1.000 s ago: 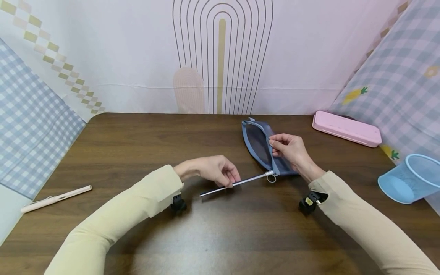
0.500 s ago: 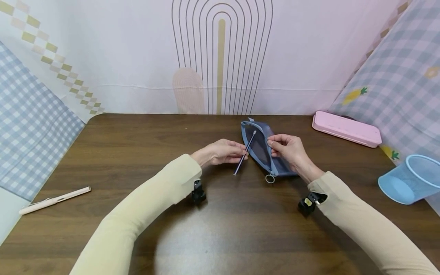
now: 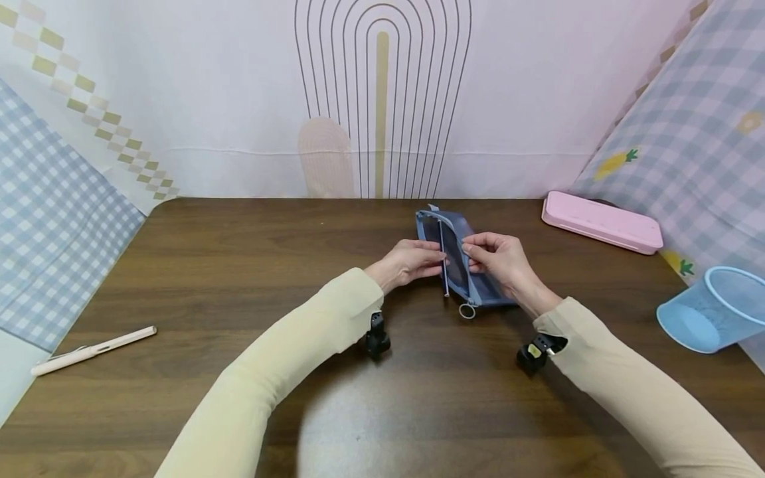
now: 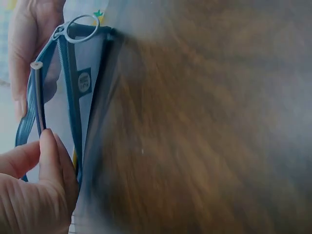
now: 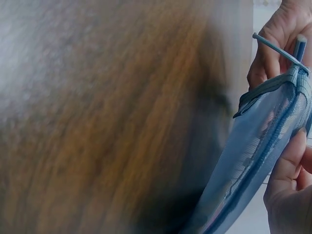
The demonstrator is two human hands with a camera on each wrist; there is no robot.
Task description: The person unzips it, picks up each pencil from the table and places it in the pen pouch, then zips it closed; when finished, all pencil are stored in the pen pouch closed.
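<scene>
My left hand (image 3: 414, 261) pinches a slim dark-blue and white pencil (image 3: 444, 272) between thumb and fingers. One part of the pencil overlaps the open mouth of a blue zippered mesh pouch (image 3: 487, 285), and its flat pale end points back toward me. With thumb and fingertips, my right hand (image 3: 497, 257) grips the pouch's right zipper edge, and the mouth gapes between both hands. A metal ring (image 4: 82, 29) hangs from the zipper pull at the pouch's near corner. Inside the pouch, a yellow sliver (image 4: 75, 159) shows beside my left fingers in the left wrist view.
A white pen (image 3: 95, 350) lies at the left of the wooden table (image 3: 251, 239). At the back right is a pink case (image 3: 602, 222). A light-blue mesh cup (image 3: 693, 312) stands tilted in view near the right edge. Patterned cloth (image 3: 239, 99) hangs behind the table.
My left hand has moved right and away from me to the pouch, turning the pencil from slanting sideways to pointing into the mouth. My right hand keeps its grip on the pouch edge.
</scene>
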